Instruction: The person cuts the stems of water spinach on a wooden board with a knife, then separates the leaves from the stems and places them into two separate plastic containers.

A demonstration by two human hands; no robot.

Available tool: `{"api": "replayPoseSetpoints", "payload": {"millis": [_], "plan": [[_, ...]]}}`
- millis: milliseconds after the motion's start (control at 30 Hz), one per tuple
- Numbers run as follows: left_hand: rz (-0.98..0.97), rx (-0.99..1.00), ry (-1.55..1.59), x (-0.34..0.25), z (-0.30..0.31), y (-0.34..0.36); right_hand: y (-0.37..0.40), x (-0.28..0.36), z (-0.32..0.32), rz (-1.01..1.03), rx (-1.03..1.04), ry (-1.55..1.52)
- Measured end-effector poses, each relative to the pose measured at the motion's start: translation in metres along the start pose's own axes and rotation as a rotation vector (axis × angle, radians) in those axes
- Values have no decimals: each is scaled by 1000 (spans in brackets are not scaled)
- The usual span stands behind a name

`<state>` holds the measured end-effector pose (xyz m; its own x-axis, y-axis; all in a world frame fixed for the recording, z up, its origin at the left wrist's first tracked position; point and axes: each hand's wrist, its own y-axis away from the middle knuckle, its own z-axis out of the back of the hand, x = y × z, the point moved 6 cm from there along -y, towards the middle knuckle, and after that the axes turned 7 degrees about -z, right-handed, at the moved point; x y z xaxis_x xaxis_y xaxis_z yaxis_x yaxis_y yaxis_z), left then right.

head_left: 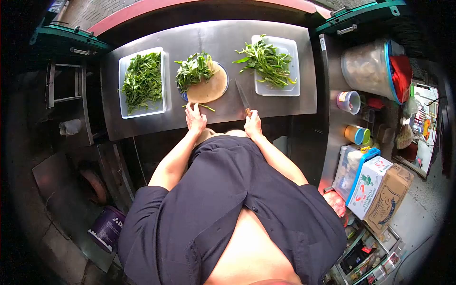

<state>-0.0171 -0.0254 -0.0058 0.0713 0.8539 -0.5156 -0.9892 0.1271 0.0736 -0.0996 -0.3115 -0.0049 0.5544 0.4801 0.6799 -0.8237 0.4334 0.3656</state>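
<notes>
My left hand (195, 118) is at the front edge of the metal table, its fingertips closed on a thin green stem (207, 108). Held by its brown handle in my right hand (253, 124), a knife (242, 96) points away from me, its blade over the tabletop. Between and beyond my hands is a round wooden chopping board (213, 88), with a bunch of leafy greens (195, 71) on its left side. A clear tray (164, 95) on the left holds loose leaves. On the right, long-stemmed greens (270, 64) lie across another clear tray (287, 90).
The metal table (232, 35) spans the space before me. Along the right side stand a large clear tub (363, 69), small plastic containers (349, 101), a lidded box (349, 166) and cartons (375, 185). A purple bucket (107, 228) is on the floor at left.
</notes>
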Motion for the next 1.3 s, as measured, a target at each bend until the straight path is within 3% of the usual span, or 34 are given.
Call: {"api": "replayPoseSetpoints", "payload": {"millis": [367,433,500,567,733,833,1033,1167,1300], "plan": [[-36,-34,-166,13,10,0,-1,4,-20,81,148,29],[-66,60,-108,16,14,-3,-3,4,-19,91,144,18],[-153,46,-190,22,19,-9,-1,5,-17,93,141,10],[-278,175,-238,29,8,-12,-2,7,-15,45,152,15],[-334,121,-33,17,15,-19,-7,14,-15,96,138,2],[-378,-21,65,-7,25,-25,-10,24,-14,113,135,-25],[-534,-54,-233,-41,36,-82,-12,32,-12,103,106,-54],[-844,22,-471,-50,10,-120,-7,23,-8,91,107,0],[-850,76,-458,-44,-8,-130,0,18,2,78,117,24]]}}
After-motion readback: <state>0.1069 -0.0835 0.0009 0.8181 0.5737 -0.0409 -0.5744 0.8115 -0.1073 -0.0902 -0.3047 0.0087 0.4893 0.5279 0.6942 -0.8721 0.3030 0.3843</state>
